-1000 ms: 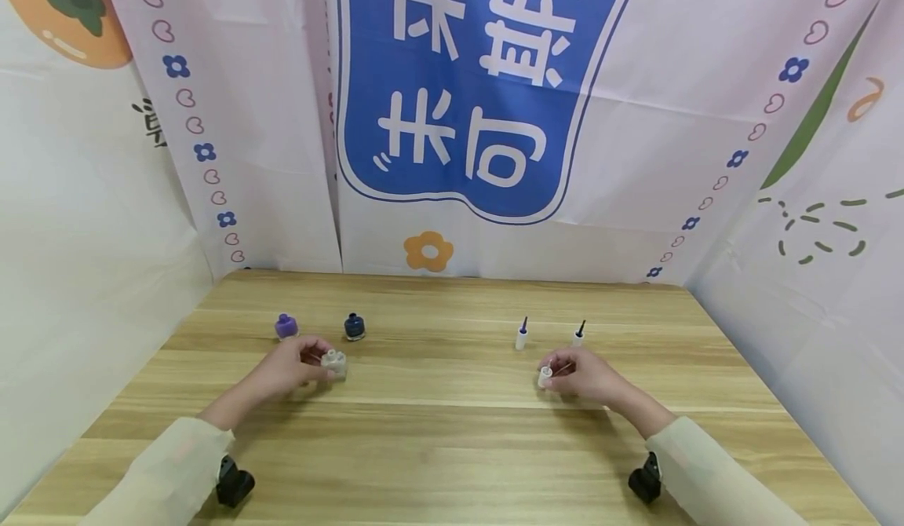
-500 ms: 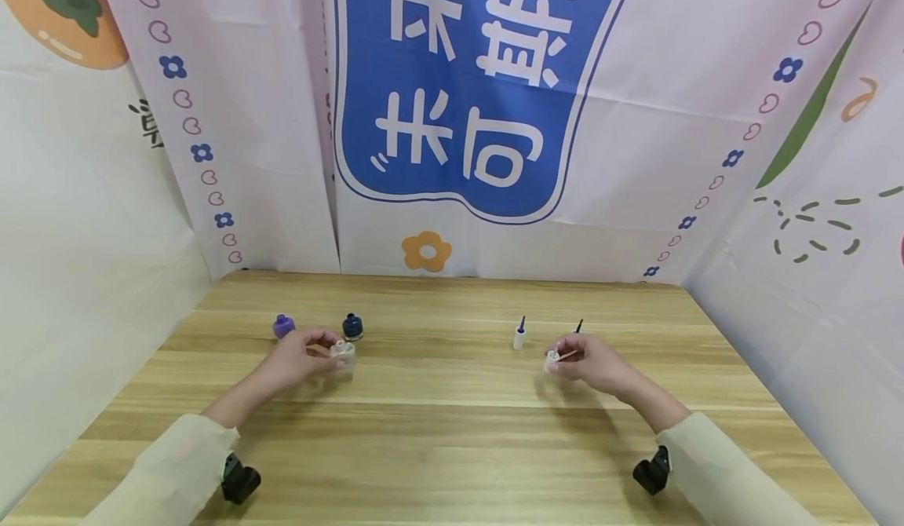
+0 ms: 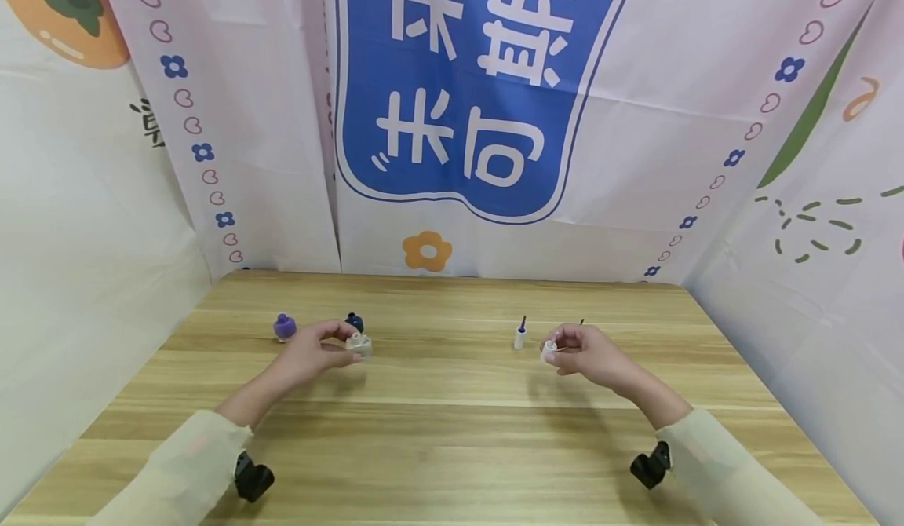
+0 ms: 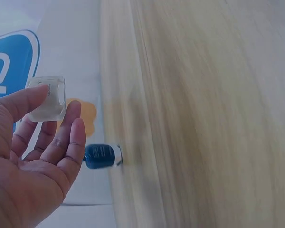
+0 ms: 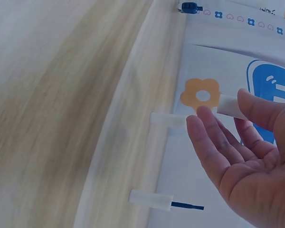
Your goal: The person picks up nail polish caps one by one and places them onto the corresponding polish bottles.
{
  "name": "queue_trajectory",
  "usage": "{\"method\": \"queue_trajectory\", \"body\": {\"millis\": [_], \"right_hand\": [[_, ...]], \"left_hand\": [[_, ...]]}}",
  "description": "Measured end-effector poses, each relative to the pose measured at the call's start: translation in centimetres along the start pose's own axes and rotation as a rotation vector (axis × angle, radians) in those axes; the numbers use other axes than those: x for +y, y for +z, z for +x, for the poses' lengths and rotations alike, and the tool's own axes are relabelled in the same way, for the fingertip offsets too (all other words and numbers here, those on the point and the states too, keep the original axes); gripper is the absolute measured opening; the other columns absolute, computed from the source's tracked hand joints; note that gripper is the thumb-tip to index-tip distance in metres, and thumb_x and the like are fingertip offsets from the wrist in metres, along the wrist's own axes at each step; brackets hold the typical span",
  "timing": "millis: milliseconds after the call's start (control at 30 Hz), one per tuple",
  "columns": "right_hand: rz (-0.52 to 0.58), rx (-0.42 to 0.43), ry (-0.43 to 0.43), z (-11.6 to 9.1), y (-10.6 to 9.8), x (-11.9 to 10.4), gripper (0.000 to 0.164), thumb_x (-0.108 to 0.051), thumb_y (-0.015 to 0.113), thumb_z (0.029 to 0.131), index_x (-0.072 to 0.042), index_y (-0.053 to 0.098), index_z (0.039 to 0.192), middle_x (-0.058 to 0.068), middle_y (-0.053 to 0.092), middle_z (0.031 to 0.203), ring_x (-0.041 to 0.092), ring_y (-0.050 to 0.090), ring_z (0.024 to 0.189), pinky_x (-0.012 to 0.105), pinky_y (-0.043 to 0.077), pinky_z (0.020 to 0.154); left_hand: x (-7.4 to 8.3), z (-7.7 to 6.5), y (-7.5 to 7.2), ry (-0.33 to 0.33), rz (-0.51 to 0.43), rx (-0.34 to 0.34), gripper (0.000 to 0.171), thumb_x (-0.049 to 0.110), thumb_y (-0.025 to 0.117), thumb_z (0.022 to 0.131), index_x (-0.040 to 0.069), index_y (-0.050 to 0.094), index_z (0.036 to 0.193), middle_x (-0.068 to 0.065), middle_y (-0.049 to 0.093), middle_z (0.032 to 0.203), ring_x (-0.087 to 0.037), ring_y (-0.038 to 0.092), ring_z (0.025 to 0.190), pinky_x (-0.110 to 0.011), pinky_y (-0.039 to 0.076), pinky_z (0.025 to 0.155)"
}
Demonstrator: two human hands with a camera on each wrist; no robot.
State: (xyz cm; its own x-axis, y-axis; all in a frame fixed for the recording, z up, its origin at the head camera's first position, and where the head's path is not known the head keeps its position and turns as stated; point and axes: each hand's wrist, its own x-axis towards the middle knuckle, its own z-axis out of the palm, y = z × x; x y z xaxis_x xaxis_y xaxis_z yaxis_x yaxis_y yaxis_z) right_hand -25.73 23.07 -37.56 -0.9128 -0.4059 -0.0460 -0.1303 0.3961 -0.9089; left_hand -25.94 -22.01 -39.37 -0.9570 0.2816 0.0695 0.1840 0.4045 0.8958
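My left hand [image 3: 311,351] pinches a small clear nail polish bottle [image 3: 359,345] with whitish contents between thumb and fingers. In the left wrist view that bottle [image 4: 48,99] is raised off the table. Partly behind the left hand stands a dark blue nail polish bottle [image 3: 355,321]. To the left is a purple one [image 3: 285,327], uncapped. My right hand [image 3: 585,353] holds a white nail polish cap [image 3: 548,351] between thumb and fingertips. Left of it stands a white cap [image 3: 520,337] with a purple brush pointing up. Another cap is mostly hidden behind the right hand; its dark brush [image 3: 582,322] shows.
The wooden table [image 3: 452,447] reaches back to a printed cloth [image 3: 636,180] hanging behind and at both sides. Black wrist cameras [image 3: 253,479] sit on both sleeves. The right wrist view shows two standing caps, one with a dark brush [image 5: 187,206].
The left hand has moved right and farther back with the clear bottle, now partly covering the dark blue one. The right hand has lifted its cap and shifted farther back.
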Motion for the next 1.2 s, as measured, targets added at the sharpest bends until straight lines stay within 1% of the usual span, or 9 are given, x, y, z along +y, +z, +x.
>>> {"method": "queue_trajectory", "body": {"millis": [233,367,467,667,833,933,967,1033,1200], "right_hand": [[0.024,-0.003,-0.016,-0.1,0.1,-0.8,0.030,-0.009,0.064,0.095,0.010,0.054,0.115,0.022,0.062,0.108,0.034,0.061,0.101,0.045,0.054,0.084],[0.025,-0.001,-0.025,-0.1,0.2,-1.1,0.028,-0.009,0.064,0.094,0.009,0.056,0.113,0.019,0.063,0.105,0.028,0.062,0.097,0.045,0.054,0.084],[0.023,0.000,-0.023,0.0,0.3,-1.3,0.027,-0.010,0.064,0.094,0.008,0.056,0.113,0.021,0.063,0.105,0.025,0.063,0.095,0.044,0.054,0.083],[0.007,0.020,-0.030,0.0,0.5,-1.9,0.025,-0.009,0.064,0.095,0.005,0.058,0.113,0.017,0.063,0.104,0.024,0.062,0.094,0.039,0.055,0.080],[-0.008,0.033,-0.050,0.1,0.7,-2.2,0.028,-0.008,0.063,0.095,0.009,0.056,0.115,0.016,0.063,0.106,0.023,0.062,0.095,0.035,0.055,0.078],[-0.019,0.034,-0.058,0.2,0.8,-2.4,0.028,-0.009,0.064,0.094,0.009,0.057,0.115,0.014,0.064,0.104,0.023,0.062,0.093,0.033,0.054,0.077],[-0.017,0.034,-0.060,0.2,0.9,-2.4,0.028,-0.009,0.064,0.094,0.009,0.057,0.114,0.014,0.064,0.104,0.023,0.062,0.093,0.034,0.054,0.077],[-0.014,0.036,-0.063,0.3,1.0,-2.5,0.027,-0.008,0.064,0.094,0.009,0.057,0.114,0.014,0.063,0.103,0.023,0.062,0.092,0.034,0.054,0.077],[-0.006,0.043,-0.073,0.4,1.3,-2.7,0.027,-0.008,0.063,0.095,0.008,0.057,0.116,0.019,0.062,0.104,0.023,0.061,0.091,0.031,0.054,0.075]], "left_hand": [[0.5,0.3,1.0,0.030,-0.049,-0.009,0.036,0.007,0.075,0.084,-0.007,0.059,0.113,-0.019,0.060,0.109,-0.030,0.065,0.095,-0.030,0.056,0.078],[1.0,0.4,1.7,0.055,-0.078,-0.026,0.037,0.005,0.075,0.083,-0.009,0.058,0.113,-0.020,0.061,0.109,-0.029,0.064,0.094,-0.031,0.056,0.077],[1.4,0.5,2.3,0.068,-0.099,-0.037,0.037,0.005,0.075,0.083,-0.009,0.058,0.113,-0.019,0.062,0.108,-0.028,0.064,0.092,-0.031,0.056,0.077],[2.1,0.7,3.5,0.070,-0.111,-0.049,0.036,0.007,0.075,0.084,-0.007,0.060,0.112,-0.017,0.062,0.107,-0.025,0.065,0.090,-0.031,0.056,0.078],[2.7,1.0,4.6,0.070,-0.116,-0.059,0.034,0.007,0.074,0.084,-0.006,0.061,0.112,-0.017,0.063,0.108,-0.025,0.065,0.091,-0.032,0.056,0.078],[3.0,1.3,5.1,0.079,-0.124,-0.066,0.033,0.006,0.074,0.084,-0.006,0.061,0.112,-0.017,0.063,0.108,-0.026,0.065,0.091,-0.031,0.056,0.078],[3.1,1.3,5.3,0.083,-0.128,-0.068,0.032,0.006,0.074,0.085,-0.006,0.061,0.112,-0.017,0.063,0.108,-0.026,0.065,0.091,-0.031,0.056,0.078],[3.3,1.5,5.7,0.092,-0.133,-0.073,0.032,0.006,0.074,0.085,-0.006,0.061,0.111,-0.017,0.063,0.107,-0.026,0.065,0.090,-0.031,0.056,0.077],[3.7,2.0,6.7,0.091,-0.146,-0.077,0.031,0.008,0.075,0.085,-0.004,0.062,0.111,-0.015,0.063,0.107,-0.025,0.065,0.090,-0.032,0.056,0.077]]}}
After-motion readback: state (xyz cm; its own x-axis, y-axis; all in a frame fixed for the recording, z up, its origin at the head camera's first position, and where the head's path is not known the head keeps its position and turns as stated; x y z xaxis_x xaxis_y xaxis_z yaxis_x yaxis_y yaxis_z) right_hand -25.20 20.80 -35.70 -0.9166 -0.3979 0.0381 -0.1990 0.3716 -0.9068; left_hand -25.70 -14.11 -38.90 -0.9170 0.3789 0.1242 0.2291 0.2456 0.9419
